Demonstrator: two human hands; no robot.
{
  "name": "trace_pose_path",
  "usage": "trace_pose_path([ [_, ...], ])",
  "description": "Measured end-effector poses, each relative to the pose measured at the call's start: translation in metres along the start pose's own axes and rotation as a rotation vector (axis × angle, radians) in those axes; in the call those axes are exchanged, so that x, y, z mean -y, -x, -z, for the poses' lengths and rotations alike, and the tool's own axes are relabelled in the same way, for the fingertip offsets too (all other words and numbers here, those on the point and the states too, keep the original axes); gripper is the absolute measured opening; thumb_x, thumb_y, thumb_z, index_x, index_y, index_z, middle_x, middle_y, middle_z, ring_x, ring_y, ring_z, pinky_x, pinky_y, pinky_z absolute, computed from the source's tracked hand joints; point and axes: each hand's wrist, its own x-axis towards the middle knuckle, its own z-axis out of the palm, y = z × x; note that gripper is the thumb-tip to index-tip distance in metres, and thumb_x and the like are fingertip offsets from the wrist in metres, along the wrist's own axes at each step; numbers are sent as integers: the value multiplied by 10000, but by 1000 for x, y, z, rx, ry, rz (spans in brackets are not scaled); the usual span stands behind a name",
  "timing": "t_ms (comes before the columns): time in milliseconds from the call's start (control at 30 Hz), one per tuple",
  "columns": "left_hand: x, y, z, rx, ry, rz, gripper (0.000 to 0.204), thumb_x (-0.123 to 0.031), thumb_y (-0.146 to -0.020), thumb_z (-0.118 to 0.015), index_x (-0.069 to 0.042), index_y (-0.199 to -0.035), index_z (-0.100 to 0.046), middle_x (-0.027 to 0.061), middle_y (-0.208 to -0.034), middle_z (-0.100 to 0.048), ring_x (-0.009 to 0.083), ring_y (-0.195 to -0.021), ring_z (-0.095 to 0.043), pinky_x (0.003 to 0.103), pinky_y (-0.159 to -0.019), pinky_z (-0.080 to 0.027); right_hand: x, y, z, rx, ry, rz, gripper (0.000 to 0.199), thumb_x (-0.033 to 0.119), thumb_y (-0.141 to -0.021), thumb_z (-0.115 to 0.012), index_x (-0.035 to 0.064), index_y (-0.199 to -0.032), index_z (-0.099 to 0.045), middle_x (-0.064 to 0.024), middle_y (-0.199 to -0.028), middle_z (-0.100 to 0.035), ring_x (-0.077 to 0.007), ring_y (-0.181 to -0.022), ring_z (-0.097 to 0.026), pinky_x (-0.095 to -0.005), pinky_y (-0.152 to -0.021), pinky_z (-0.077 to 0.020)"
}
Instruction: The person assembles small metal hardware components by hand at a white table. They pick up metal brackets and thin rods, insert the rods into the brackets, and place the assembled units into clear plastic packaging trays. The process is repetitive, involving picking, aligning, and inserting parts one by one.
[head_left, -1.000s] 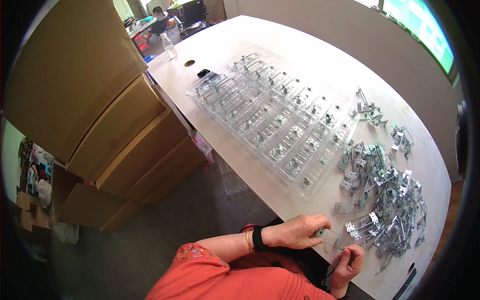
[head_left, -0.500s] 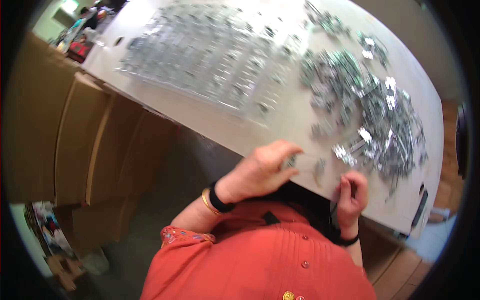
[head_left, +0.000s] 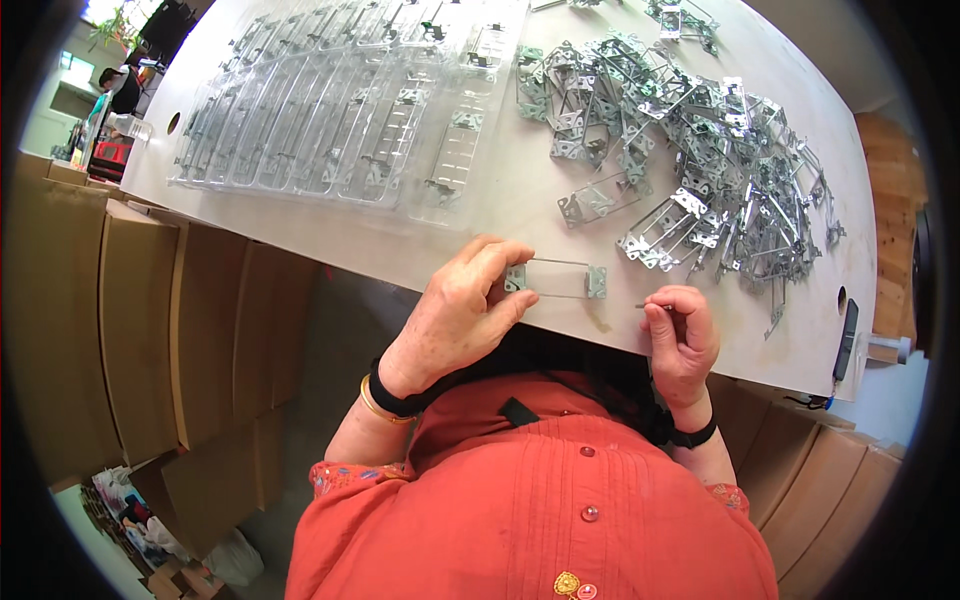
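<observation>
My left hand (head_left: 452, 312) grips one end of a metal bracket frame (head_left: 596, 281), two small plates joined by a pair of thin rods. Its free end points right, over the table's near edge. To the right, my right hand (head_left: 686, 335) is closed in a pinch on a thin dark pin-like piece (head_left: 641, 306); most of that piece is hidden by the fingers. The piece's tip points at the frame, with a gap between them. Similar bracket frames lie in a heap (head_left: 735, 170) beyond my right hand.
At the far left of the pale table (head_left: 350, 228) lies a clear plastic tray (head_left: 290, 165) of long compartments holding bracket frames. A black bar-like object (head_left: 846, 338) sits at the right edge. Cardboard boxes (head_left: 140, 330) stand below on the left; a person (head_left: 122, 88) is in the background.
The view has shifted, and the heap and tray sit farther left and higher in it. My left hand still holds the frame; my right hand still pinches, with the thin piece now visible.
</observation>
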Motion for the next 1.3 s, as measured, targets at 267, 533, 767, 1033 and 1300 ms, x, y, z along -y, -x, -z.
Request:
trace_pose_path([
  [267, -1, 0, -7, -41, -20, -48, 371, -18, -850, -807, 5, -1198, -680, 102, -1075, -663, 112, -669, -569, 268, -593, -487, -6, 1, 0, -2, -3, 9, 121, -49, -969, -685, 3, -1064, -629, -80, -994, -645, -97, -737, -592, -227, -654, -494],
  [533, -9, -1, -7, -24, -85, -17, 163, -122, -941, -770, 6, -1032, -729, 83, -798, -659, 114, -628, -574, 292, -575, -474, -2, 0, 2, 12, 34, 12, 123, -45, -966, -692, 1, -1063, -631, -88, -994, -651, -103, -734, -584, -232, -650, -491],
  [767, -9, 2, -10, 0, 52, 284, 282, -222, -1065, -635, 23, -951, -716, 41, -662, -643, 65, -509, -557, 263, -462, -437, -4, 0, 1, 4, 33, 8, 117, -21, -964, -711, 7, -1051, -639, -85, -981, -654, -109, -732, -589, -236, -646, -492],
  [1033, -14, 4, -8, -68, 47, 331, 214, -160, -1087, -570, 13, -1067, -694, 35, -656, -641, 66, -477, -558, 251, -449, -435, -3, 1, 2, -2, 44, 22, 116, -5, -960, -723, 12, -1043, -643, -84, -964, -656, -118, -735, -596, -239, -650, -494],
  [1300, -22, 8, -10, -148, -183, 103, 177, -81, -948, -734, 12, -1091, -685, 129, -781, -651, 185, -662, -633, 325, -620, -515, -4, 0, 3, 4, 69, 15, 123, -46, -940, -708, 20, -1021, -644, -77, -940, -649, -120, -722, -575, -250, -640, -476],
])
